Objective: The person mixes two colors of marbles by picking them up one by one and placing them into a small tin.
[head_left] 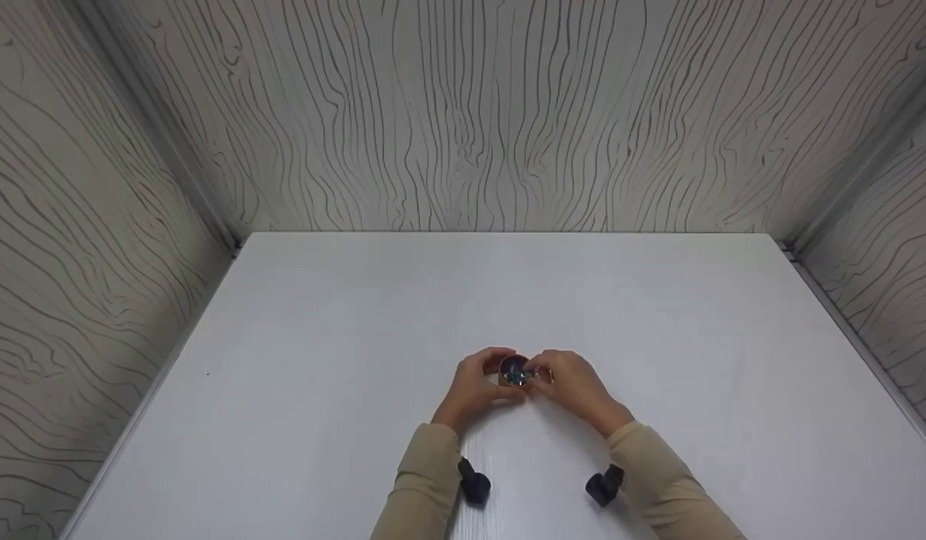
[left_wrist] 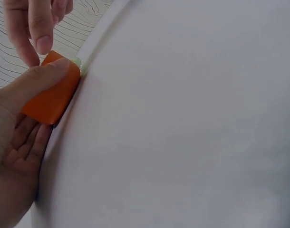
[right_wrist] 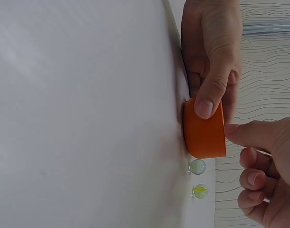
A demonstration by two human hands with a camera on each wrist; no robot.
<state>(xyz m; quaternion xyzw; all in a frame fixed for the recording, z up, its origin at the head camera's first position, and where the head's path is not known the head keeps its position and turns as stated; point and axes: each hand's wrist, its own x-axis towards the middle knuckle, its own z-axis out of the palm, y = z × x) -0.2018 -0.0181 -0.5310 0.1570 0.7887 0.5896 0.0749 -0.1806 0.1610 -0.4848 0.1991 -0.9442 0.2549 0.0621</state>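
A small orange cup (right_wrist: pixel 207 135) stands on the table, its open mouth up. Shiny glass marbles (head_left: pixel 516 376) lie inside it in the head view. My left hand (head_left: pixel 474 384) grips the cup from the left, the thumb (left_wrist: pixel 45 78) pressed on its near side. From the right, my right hand (head_left: pixel 575 382) reaches to the rim with its fingertips at the cup's mouth. Its other fingers (right_wrist: pixel 253 178) are curled; whether they hold anything is hidden. Two clear marbles, one greenish (right_wrist: pixel 198 166) and one with yellow (right_wrist: pixel 200 191), sit on the table beside the cup.
The white table (head_left: pixel 358 315) spreads around both hands, with wood-grain-patterned walls (head_left: pixel 463 112) behind it and on both sides. Black wrist cameras (head_left: pixel 475 486) hang below each tan sleeve (head_left: pixel 425 480). A tiny dark speck (head_left: pixel 208 374) marks the table at the left.
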